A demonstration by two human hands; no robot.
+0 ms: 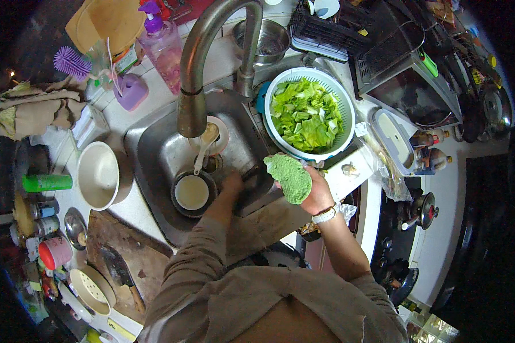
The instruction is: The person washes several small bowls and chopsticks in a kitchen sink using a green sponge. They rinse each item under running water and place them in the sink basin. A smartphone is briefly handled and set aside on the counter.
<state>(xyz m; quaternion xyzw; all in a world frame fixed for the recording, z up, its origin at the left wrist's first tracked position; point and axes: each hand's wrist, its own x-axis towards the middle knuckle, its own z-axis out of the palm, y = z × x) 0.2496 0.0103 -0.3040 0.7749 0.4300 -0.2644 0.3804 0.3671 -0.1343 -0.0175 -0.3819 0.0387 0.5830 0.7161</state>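
In my right hand is a light green scrubbing sponge, held above the right rim of the sink, just below the bowl of greens. My left hand reaches down into the stainless-steel sink. It is blurred and dim, so its fingers and anything in them cannot be made out. Beside it in the basin sits a small dark-rimmed bowl with pale liquid. A light-coloured ladle leans across a small dish further back. The faucet arches over the basin.
A white colander of chopped leafy greens stands right of the sink. On the left are a cream pot and a wooden cutting board with a cleaver. A pink soap bottle stands behind.
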